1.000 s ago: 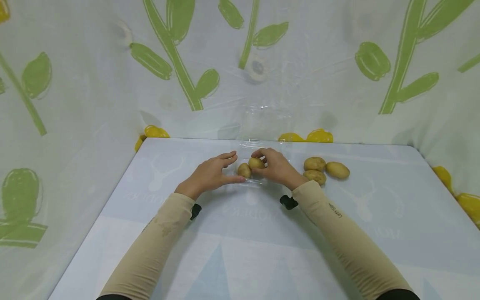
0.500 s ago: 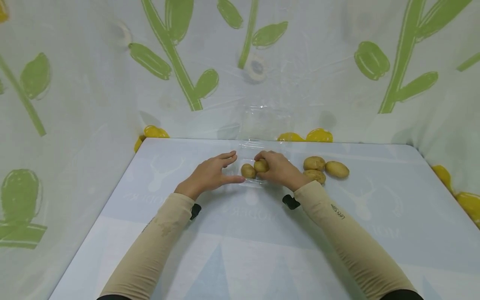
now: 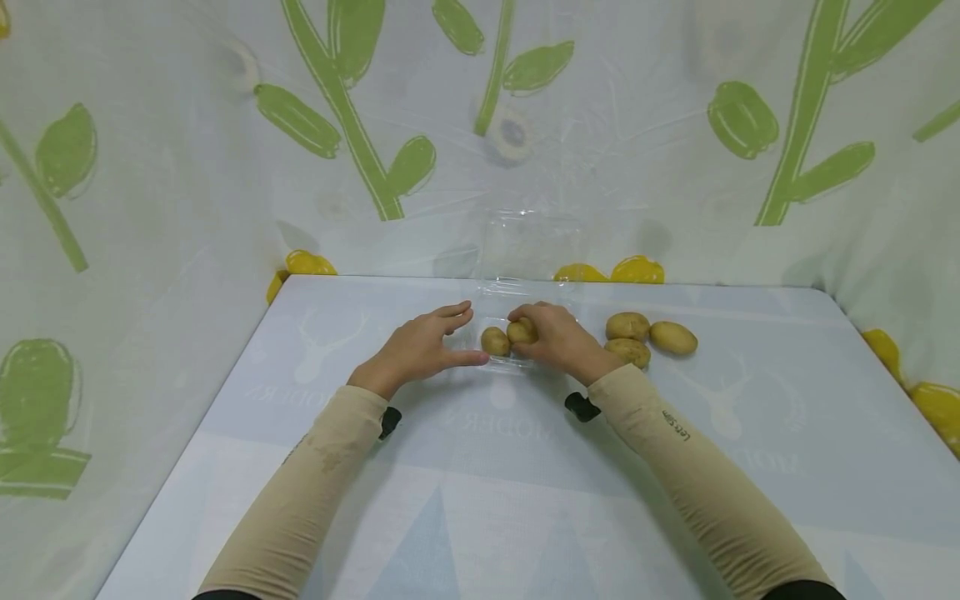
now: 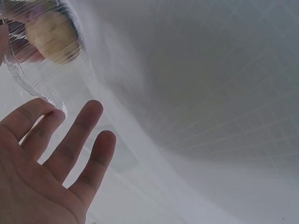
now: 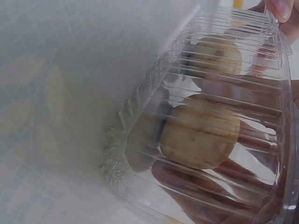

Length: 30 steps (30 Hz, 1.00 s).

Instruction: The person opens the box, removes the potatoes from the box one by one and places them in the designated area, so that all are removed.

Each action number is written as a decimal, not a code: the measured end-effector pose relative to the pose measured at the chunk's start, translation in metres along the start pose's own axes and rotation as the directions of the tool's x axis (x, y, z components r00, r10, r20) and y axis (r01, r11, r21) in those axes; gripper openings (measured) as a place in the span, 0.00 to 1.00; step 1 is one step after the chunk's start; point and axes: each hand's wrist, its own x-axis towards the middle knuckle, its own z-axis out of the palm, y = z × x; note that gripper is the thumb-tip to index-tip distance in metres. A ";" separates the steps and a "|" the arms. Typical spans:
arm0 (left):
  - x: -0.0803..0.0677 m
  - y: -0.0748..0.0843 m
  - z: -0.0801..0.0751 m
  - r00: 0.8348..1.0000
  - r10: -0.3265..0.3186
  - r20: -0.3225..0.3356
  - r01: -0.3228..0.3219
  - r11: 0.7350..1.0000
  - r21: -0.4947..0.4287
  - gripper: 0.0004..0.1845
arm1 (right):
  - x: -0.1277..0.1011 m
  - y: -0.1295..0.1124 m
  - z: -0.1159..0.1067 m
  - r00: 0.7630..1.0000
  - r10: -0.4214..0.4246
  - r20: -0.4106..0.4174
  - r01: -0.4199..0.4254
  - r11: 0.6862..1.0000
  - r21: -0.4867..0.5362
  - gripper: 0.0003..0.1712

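Head view: your right hand sits in the clear ribbed plastic clamshell box at the far middle of the pale blue printed tablecloth, fingers curled round a small yellow-brown potato.
Already in the box: a second small yellow-brown potato lies touching the held one, on its left.
Left to go: three loose yellow-brown potatoes lie in a cluster on the cloth just to the right of your right hand, outside the box.
Progress: by my judgement you are under halfway, with one potato settled, one in your grip, three waiting, and the lid open.
Left hand: your left hand lies flat by the box's left edge, fingers straight and spread, thumb tip near the settled potato; the left wrist view shows those fingers holding nothing.
Contact: whether your left hand touches the box wall I cannot tell.
Hard to make out: the transparent box nearly vanishes against the cloth, so its upright lid is only a faint outline.
Right wrist view: the ribbed wall blurs both potatoes, and the held potato probably rests on the box floor, though the ribs hide it.
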 end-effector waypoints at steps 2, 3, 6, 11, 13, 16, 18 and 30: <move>0.000 0.000 0.000 1.000 0.004 0.000 -0.004 1.000 -0.002 0.51 | 0.000 0.000 0.000 1.000 -0.001 -0.003 0.001 1.000 0.003 0.26; 0.000 0.000 0.000 1.000 0.004 0.000 -0.004 1.000 -0.003 0.51 | 0.000 0.000 0.000 1.000 -0.001 -0.004 0.001 1.000 0.003 0.26; 0.000 0.000 0.000 1.000 0.003 -0.001 -0.003 1.000 -0.006 0.51 | 0.001 0.001 0.001 1.000 -0.007 -0.016 0.007 1.000 0.005 0.26; 0.001 -0.001 0.001 1.000 0.000 0.000 0.000 1.000 -0.013 0.51 | -0.001 0.001 0.001 0.999 -0.017 -0.041 0.017 1.000 0.008 0.26; 0.001 0.000 0.001 1.000 0.001 -0.001 -0.001 1.000 -0.013 0.51 | -0.002 0.001 0.000 0.998 -0.022 -0.054 0.022 1.000 0.004 0.26; 0.001 0.000 0.001 1.000 0.001 -0.001 -0.001 1.000 -0.012 0.51 | -0.003 0.000 -0.001 0.996 -0.042 -0.079 0.042 0.999 0.005 0.26; 0.001 -0.001 0.001 1.000 -0.001 0.001 0.001 1.000 -0.010 0.51 | -0.004 -0.001 -0.002 0.993 -0.059 -0.098 0.060 0.998 0.007 0.26; 0.001 -0.001 0.001 1.000 -0.018 0.000 0.018 1.000 -0.002 0.51 | -0.015 -0.011 -0.008 0.981 -0.096 -0.168 0.104 0.994 0.039 0.26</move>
